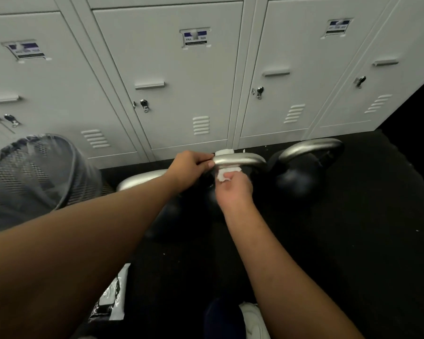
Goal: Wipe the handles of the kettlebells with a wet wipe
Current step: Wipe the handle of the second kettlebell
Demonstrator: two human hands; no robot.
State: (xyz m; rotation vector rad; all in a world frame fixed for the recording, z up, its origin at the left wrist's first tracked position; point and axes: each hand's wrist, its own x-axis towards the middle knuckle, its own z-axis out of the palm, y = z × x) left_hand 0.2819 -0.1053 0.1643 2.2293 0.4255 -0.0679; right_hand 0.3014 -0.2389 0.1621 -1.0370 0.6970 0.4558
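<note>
1. Left hand (190,167) closed on the near-left end of the middle kettlebell handle (240,159), fingertips pinching the steel bar just left of the wipe.
2. Right hand (233,189) directly below that handle, fingers curled shut on the lower tail of the wet wipe (224,171).
3. Wipe draped over the bar: one white end poking up behind the handle, beyond the left fingertips; the other end hanging down in front into the right hand's grip. Touching the bar between the two hands.
4. Middle kettlebell body mostly hidden in shadow beneath both hands; outline not resolvable.
5. Second kettlebell (304,167) just right of the right hand, dark ball with silver handle arched above, close beside the middle handle; contact not determinable.
6. Third silver handle (142,179) under the left forearm, left of and lower than the left hand, partly covered.
7. Mesh wastebasket (34,172) well left of the left hand, on the dark floor (353,241).
8. Grey lockers (181,94) just beyond both hands, doors shut.
9. Plastic wipe packet (113,297) near the body, below the left forearm; label unreadable.
</note>
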